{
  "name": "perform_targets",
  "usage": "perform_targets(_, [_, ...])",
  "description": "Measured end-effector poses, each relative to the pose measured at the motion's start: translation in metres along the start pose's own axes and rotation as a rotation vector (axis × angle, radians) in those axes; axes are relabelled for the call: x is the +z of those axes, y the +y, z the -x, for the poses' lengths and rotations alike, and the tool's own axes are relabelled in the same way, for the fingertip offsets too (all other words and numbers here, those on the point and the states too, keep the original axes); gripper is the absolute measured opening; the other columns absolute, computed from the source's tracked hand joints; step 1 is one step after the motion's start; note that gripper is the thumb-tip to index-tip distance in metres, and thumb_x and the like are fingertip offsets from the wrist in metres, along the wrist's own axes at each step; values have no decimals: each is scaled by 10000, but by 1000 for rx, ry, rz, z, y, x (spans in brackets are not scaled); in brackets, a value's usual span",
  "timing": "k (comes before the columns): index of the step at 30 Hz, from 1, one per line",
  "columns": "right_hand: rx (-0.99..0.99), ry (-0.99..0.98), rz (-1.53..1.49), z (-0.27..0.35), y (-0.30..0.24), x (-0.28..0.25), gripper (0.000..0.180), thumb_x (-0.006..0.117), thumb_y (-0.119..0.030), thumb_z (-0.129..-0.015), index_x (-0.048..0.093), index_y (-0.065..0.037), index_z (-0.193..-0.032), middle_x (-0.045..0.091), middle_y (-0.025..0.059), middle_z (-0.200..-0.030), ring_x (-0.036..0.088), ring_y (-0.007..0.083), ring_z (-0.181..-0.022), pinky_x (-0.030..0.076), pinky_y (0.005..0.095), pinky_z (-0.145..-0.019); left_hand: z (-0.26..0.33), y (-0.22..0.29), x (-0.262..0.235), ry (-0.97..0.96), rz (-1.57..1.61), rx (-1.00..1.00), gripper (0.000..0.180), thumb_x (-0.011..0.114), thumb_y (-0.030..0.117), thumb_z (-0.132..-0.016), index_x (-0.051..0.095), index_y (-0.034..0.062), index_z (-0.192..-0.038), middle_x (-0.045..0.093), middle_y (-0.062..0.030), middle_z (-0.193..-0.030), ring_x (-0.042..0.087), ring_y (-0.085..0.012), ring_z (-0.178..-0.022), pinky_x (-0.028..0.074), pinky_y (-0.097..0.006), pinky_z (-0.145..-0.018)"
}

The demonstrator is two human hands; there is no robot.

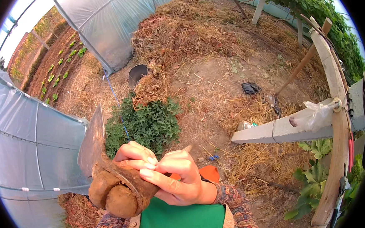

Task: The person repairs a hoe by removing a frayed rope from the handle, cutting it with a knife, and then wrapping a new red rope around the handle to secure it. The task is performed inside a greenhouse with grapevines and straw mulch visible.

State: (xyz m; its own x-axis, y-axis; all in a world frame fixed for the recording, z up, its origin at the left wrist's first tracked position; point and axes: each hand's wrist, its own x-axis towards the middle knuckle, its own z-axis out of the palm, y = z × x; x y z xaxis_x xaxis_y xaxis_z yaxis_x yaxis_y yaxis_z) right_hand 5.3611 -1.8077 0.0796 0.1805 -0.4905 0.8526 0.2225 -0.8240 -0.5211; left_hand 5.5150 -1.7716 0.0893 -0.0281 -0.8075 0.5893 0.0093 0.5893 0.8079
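Observation:
Close in front of me is a hoe with a worn, rusty metal blade (93, 141) pointing up and away. Its rusty socket surrounds a soil-brown wooden end (122, 201). My left hand (134, 156) is closed, its curled fingers resting over the socket. My right hand (180, 179) is closed against the hoe just beside it, with thumb and fingers bent. The fingertips of both hands meet in a pinch above the socket; whether something small is between them is hidden. Part of the left hand is behind the hoe.
Beyond my hands grows a leafy green plant (147, 122), with a black bucket (137, 75) behind it. Straw (194, 29) covers much of the ground. Plastic sheeting (17, 141) hangs at left. At right, a concrete beam (283, 129) meets a wooden post (336, 163) holding a plastic bag (316, 116).

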Motion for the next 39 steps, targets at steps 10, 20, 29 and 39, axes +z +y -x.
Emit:
perform_targets(10, [586, 65, 48, 24, 168, -15, 538, 613, -307, -981, 512, -17, -1423, 576, 143, -1110, 571, 272, -1003, 483, 386, -879, -86, -121, -42, 176, 69, -49, 417, 449, 473, -1032, 527, 74, -1126, 587, -110, -898, 567, -238, -864, 469, -413, -783])
perform_targets(20, [1184, 136, 547, 242, 438, -110, 351, 506, -241, -1033, 588, -7, -1282, 631, 174, -1092, 618, 336, -1027, 479, 412, -913, -109, -255, -62, 443, -201, -327, 307, 582, 370, -996, 460, 89, -983, 497, -53, -840, 500, -165, -782, 444, -356, -795])
perform_targets(29, [1676, -135, 1091, 467, 601, -264, 423, 558, -287, -975, 564, -37, -1316, 593, 157, -1255, 536, 349, -1202, 445, 487, -989, -74, -420, -67, 663, -293, -577, 155, 505, 153, -1036, 451, 95, -903, 487, -47, -796, 496, -161, -790, 448, -364, -863])
perform_targets(39, [1687, -329, 1345, 637, 741, -331, 504, 590, -284, -952, 536, 1, -1365, 392, 126, -1534, 352, 338, -1402, 324, 515, -1108, -29, -491, -76, 695, -359, -455, 328, 408, 242, -1093, 375, 117, -791, 333, 9, -686, 331, -100, -628, 358, -278, -671])
